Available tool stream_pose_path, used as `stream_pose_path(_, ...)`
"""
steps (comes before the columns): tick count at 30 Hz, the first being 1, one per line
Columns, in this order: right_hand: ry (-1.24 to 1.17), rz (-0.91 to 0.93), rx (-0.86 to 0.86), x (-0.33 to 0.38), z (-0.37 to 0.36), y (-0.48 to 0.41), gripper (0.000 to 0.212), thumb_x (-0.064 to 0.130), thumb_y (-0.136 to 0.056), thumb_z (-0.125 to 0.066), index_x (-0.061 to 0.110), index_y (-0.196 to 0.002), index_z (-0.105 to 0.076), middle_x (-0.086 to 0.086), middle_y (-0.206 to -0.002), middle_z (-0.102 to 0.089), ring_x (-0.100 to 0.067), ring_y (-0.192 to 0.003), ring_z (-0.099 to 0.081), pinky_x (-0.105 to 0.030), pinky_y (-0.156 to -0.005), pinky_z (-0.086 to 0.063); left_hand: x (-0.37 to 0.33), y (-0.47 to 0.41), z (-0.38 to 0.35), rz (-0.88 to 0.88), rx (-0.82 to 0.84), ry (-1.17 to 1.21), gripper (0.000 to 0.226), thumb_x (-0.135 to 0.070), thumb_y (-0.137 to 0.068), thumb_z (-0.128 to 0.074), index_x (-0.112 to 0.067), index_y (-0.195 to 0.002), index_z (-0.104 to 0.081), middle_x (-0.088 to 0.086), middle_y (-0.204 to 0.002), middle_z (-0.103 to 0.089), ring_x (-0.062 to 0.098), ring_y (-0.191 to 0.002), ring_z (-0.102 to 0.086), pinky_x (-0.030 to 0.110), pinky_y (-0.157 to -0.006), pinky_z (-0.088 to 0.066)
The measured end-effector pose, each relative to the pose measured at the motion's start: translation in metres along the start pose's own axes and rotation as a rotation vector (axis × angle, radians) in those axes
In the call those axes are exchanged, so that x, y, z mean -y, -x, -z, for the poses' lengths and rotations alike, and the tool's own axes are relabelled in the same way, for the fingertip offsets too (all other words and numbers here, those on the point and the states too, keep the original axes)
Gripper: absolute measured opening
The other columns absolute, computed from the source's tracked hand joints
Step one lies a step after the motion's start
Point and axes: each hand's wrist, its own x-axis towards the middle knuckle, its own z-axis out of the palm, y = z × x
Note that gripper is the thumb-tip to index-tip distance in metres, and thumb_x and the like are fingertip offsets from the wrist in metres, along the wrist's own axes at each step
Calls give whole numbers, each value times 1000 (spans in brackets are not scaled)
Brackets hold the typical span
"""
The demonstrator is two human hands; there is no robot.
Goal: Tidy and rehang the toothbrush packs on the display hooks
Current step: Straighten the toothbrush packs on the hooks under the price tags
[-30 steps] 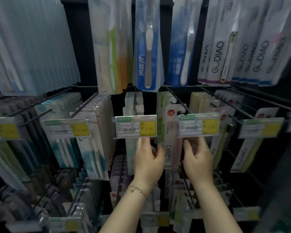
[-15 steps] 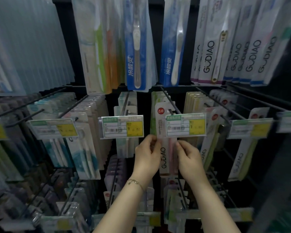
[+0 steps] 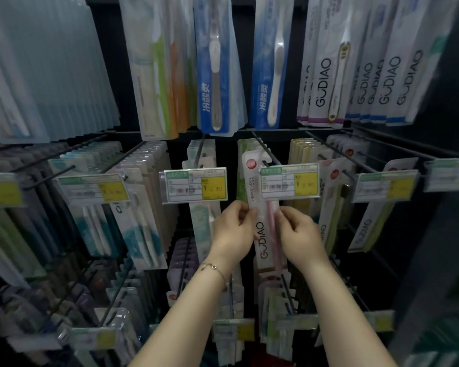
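A white GUDIAO toothbrush pack (image 3: 266, 234) with a pink brush hangs at the front of a black display hook (image 3: 266, 152) in the middle row. Its top, with a red dot, sits behind the price tag (image 3: 289, 182). My left hand (image 3: 233, 229) pinches the pack's left edge. My right hand (image 3: 298, 234) pinches its right edge at about the same height. More packs hang behind it on the same hook, mostly hidden.
Rows of hooks with toothbrush packs fill the rack: blue packs (image 3: 215, 75) and white GUDIAO packs (image 3: 329, 70) above, another tagged hook (image 3: 194, 185) just left, yellow-green packs (image 3: 305, 154) to the right, lower hooks (image 3: 233, 308) under my wrists. A dark upright (image 3: 435, 234) borders the right.
Both hands have come down from behind the price tags and closed in on the white pack's edges. The pack now hangs straighter at the hook's front.
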Motion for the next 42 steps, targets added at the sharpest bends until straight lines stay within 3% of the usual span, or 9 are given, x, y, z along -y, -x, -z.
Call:
stream_pose_path(6, 96, -9, -13, 9, 2, -5, 26, 22, -100, -48, 7, -86, -65, -12, -82, -68, -27, -82, -62, -31, -66, -45, -11, -1, 5, -39, 23, -42, 15, -24, -102, -54, -11, -97, -61, 3, -65, -66, 5, -51, -63, 29, -61, -55)
stream_pose_path(11, 182, -29, -12, 17, 3, -6, 28, 23, -100, -47, 12, -79, -62, -7, -75, -66, -27, -77, -61, -37, -69, -48, -15, 1, 8, -42, 15, -33, 17, -22, -103, -54, -7, -100, -60, 2, -62, -64, 4, -49, -63, 29, -62, -55)
stream_pose_path(16, 164, -77, -23, 19, 3, -11, 25, 27, -99, -48, 16, -86, -66, -2, -82, -70, -26, -84, -63, -41, -78, -51, -22, -1, 8, -25, 11, -19, 19, -20, -102, -54, -2, -102, -60, 8, -70, -64, 4, -46, -61, 18, -50, -51)
stream_pose_path(20, 173, -84, -21, 21, 4, -14, 25, 26, -98, -48, 16, -84, -65, -1, -80, -69, -26, -82, -63, -43, -78, -52, -26, -4, 6, 19, 39, -34, 19, -23, -103, -52, -5, -103, -59, 7, -68, -65, 11, -54, -64, 28, -63, -57)
stream_pose_path(24, 202, -44, -19, 22, 7, -11, 25, 24, -100, -46, 16, -84, -64, -3, -79, -68, -26, -80, -62, -40, -74, -50, -24, -3, 3, 69, 64, 55, 17, -19, -104, -51, -3, -103, -57, 9, -67, -62, 11, -53, -62, 15, -48, -49)
stream_pose_path(29, 290, -31, 3, 22, 17, -15, 24, 26, -101, -44, 22, -83, -60, 2, -78, -65, -23, -77, -61, -35, -64, -44, -25, -5, -5, 131, 91, 148, 17, -18, -103, -52, -11, -89, -54, 6, -60, -63, 15, -56, -65, 26, -59, -53)
stream_pose_path(33, 292, -55, 41, 28, 23, -21, 21, 27, -101, -44, 26, -103, -65, 2, -94, -65, -21, -89, -58, -31, -75, -43, -28, -4, -8, 109, 87, 190, 18, -17, -103, -52, -11, -86, -52, 5, -56, -63, 16, -54, -63, 23, -54, -48)
stream_pose_path(36, 301, -27, 52, 32, 24, -23, 20, 26, -101, -44, 27, -97, -63, 0, -96, -67, -22, -88, -60, -32, -72, -45, -31, -4, -8, 64, 57, 171, 18, -17, -103, -51, -13, -85, -51, 4, -54, -62, 14, -50, -60, 20, -50, -44)
stream_pose_path(42, 390, -70, 60, 32, 34, -25, 22, 26, -100, -44, 22, -105, -65, -3, -103, -67, -26, -92, -59, -40, -84, -52, -34, -4, -15, 144, 126, 203, 15, -15, -105, -47, -9, -91, -49, 7, -59, -63, 16, -58, -65, 23, -58, -51)
